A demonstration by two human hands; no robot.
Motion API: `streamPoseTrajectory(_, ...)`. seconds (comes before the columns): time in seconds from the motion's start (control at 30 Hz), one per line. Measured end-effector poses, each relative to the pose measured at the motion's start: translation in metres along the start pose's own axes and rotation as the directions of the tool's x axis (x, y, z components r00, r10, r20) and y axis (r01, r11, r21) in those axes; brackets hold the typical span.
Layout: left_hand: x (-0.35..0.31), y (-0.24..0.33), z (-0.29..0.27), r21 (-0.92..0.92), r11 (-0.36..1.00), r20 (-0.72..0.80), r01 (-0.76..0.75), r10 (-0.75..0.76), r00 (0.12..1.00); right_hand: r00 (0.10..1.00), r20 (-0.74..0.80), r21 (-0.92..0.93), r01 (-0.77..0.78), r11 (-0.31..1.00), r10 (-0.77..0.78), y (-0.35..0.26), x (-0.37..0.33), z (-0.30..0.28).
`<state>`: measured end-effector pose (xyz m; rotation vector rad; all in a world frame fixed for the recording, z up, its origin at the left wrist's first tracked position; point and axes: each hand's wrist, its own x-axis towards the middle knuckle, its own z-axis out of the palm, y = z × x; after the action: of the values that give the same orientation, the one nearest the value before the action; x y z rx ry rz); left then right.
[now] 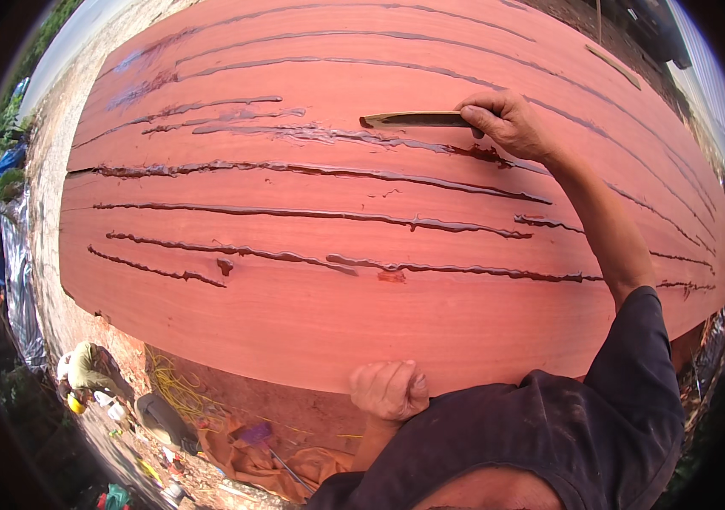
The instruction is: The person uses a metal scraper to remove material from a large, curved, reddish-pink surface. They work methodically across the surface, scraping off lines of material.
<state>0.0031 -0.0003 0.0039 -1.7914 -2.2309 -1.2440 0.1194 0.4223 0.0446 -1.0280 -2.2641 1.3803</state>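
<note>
A long reddish wooden slab (311,323) fills most of the view, with several raised lines of dark, glossy filler running along its grain. Over its upper middle, my right hand (507,123) grips one end of a narrow, flat scraper (417,120). Its blade points left, just above a smeared line of dark filler (328,133); I cannot tell whether it touches the wood. My left hand (389,391) is curled into a fist at the slab's near edge, and nothing shows sticking out of it.
A thin wooden strip (613,67) lies near the slab's far right edge. On the ground at lower left are a tangle of yellow cord (179,387), an orange-brown cloth (252,459) and several small containers. Blue and silver sheeting (18,272) lies beyond the left end.
</note>
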Motion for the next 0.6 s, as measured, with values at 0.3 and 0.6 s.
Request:
streamPoseTrajectory(0.3, 0.000, 0.000, -0.001, 0.001, 1.000, 0.008, 0.004, -0.004, 1.000, 0.983, 0.130, -0.191, 0.149, 0.970, -0.126, -0.003, 0.027, -0.016)
streamPoseTrajectory(0.6, 0.000, 0.000, -0.001, 0.005, 1.000, 0.011, 0.000, 0.000, 1.000, 0.952, 0.155, -0.265, 0.299, 0.917, -0.266, 0.004, 0.018, -0.024)
